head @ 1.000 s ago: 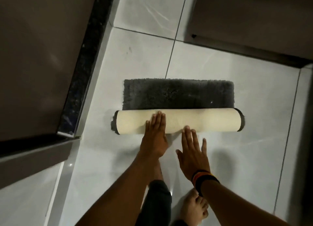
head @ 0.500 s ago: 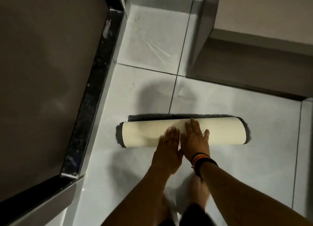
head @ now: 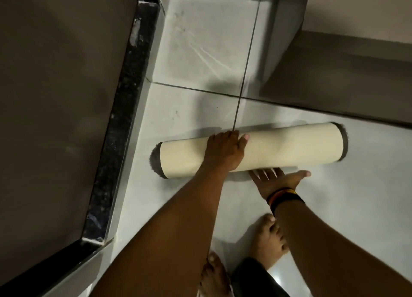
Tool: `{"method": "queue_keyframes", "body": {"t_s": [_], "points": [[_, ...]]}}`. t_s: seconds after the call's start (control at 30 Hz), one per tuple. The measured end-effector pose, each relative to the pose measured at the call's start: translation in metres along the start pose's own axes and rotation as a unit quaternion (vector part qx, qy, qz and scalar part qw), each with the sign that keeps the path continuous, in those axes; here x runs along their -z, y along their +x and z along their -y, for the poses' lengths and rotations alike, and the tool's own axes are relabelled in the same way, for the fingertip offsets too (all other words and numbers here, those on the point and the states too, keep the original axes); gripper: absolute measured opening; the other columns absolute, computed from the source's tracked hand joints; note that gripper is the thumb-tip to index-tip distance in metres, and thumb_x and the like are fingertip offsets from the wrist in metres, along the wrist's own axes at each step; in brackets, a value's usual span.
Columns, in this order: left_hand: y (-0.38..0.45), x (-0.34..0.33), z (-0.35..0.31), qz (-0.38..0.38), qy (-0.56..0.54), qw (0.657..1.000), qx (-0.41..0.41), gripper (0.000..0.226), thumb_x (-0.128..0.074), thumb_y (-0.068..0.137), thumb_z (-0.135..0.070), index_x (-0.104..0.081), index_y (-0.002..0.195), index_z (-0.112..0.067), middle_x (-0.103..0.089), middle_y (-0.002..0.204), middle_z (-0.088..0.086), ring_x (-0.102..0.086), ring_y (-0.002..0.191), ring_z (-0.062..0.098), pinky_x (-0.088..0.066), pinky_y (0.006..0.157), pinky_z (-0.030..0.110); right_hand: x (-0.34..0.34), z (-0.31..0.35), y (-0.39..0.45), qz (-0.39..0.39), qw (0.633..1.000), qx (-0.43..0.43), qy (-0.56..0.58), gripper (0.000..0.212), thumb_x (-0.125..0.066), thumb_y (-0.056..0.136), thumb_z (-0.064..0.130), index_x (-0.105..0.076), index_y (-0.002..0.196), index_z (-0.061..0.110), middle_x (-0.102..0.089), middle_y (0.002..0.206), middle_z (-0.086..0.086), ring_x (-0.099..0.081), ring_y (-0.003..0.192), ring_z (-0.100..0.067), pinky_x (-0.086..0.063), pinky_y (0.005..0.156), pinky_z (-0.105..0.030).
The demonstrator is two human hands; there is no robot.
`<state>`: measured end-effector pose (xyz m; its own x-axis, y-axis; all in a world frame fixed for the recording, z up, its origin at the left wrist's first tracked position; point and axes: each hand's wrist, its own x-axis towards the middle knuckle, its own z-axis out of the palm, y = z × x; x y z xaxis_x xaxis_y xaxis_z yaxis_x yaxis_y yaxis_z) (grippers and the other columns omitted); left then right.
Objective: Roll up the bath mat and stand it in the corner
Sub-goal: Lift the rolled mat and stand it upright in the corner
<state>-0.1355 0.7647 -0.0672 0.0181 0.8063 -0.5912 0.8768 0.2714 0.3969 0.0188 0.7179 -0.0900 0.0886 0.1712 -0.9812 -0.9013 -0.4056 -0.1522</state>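
The bath mat (head: 289, 147) lies fully rolled on the pale tiled floor, a cream tube with dark grey pile showing at both ends. My left hand (head: 225, 150) is draped over the roll left of its middle, fingers curled over the far side. My right hand (head: 278, 179) sits low at the roll's near side, palm up, fingers slipped under its bottom edge, a striped band on the wrist. The roll lies slightly tilted, right end farther away.
A dark wall with a black stone threshold strip (head: 124, 127) runs along the left. A grey wall corner (head: 283, 40) and skirting stand behind the roll at upper right. My bare feet (head: 267, 243) stand on the tiles below the hands.
The last flat strip of grey pile has been rolled in. My left hand moved over the top of the roll; my right hand dropped from its top to its near underside.
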Motion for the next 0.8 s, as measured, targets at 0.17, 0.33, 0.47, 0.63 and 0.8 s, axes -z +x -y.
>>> {"method": "queue_keyframes", "body": {"t_s": [0.17,0.33,0.47,0.63,0.8], "points": [[-0.04,0.042,-0.014,-0.038,-0.106,0.986,0.122,0.085,-0.007,0.095,-0.072,-0.068,0.107,-0.014,-0.074,0.109,0.013,-0.066,0.106,0.032,-0.049,0.098,0.046,-0.01,0.006,-0.053,0.033,0.996,0.0,-0.087,0.111,-0.015,0.072,0.095,-0.036,0.152,0.021,-0.044,0.152,-0.018,-0.047,0.132,-0.045,-0.042,0.103,-0.071],[-0.109,0.109,-0.035,-0.032,-0.29,0.931,0.219,0.087,-0.011,0.082,-0.088,-0.056,0.13,-0.032,-0.064,0.126,0.007,-0.06,0.109,0.028,-0.046,0.1,0.046,-0.03,-0.008,-0.14,0.102,0.963,-0.007,-0.25,0.107,-0.015,0.07,0.096,-0.045,0.145,0.028,-0.057,0.135,-0.011,-0.055,0.124,-0.036,-0.051,0.094,-0.068],[-0.134,0.176,-0.039,-0.053,-0.429,0.84,0.329,0.108,-0.011,0.065,-0.101,-0.053,0.135,-0.03,-0.06,0.132,0.009,-0.055,0.118,0.032,-0.039,0.11,0.05,-0.088,-0.022,-0.22,0.133,0.919,0.027,-0.37,0.087,-0.016,0.08,0.085,-0.058,0.131,0.029,-0.064,0.124,-0.003,-0.059,0.112,-0.023,-0.058,0.081,-0.049],[-0.143,0.3,-0.087,-0.148,-0.551,0.788,0.231,0.069,-0.017,0.101,-0.06,-0.044,0.149,-0.018,-0.05,0.141,0.004,-0.039,0.141,0.032,-0.029,0.105,0.031,-0.191,-0.007,-0.307,0.197,0.883,0.135,-0.403,0.085,-0.025,0.073,0.094,-0.065,0.116,0.031,-0.069,0.114,0.005,-0.062,0.099,-0.008,-0.055,0.09,-0.044],[-0.123,0.392,-0.149,-0.218,-0.61,0.753,0.114,0.042,-0.025,0.108,-0.039,-0.036,0.147,-0.031,-0.044,0.138,-0.006,-0.036,0.121,0.015,-0.03,0.1,0.027,-0.291,0.032,-0.352,0.234,0.872,0.219,-0.369,0.046,-0.03,0.096,0.068,-0.06,0.116,0.039,-0.067,0.113,0.009,-0.059,0.103,-0.008,-0.047,0.104,-0.053]]}}
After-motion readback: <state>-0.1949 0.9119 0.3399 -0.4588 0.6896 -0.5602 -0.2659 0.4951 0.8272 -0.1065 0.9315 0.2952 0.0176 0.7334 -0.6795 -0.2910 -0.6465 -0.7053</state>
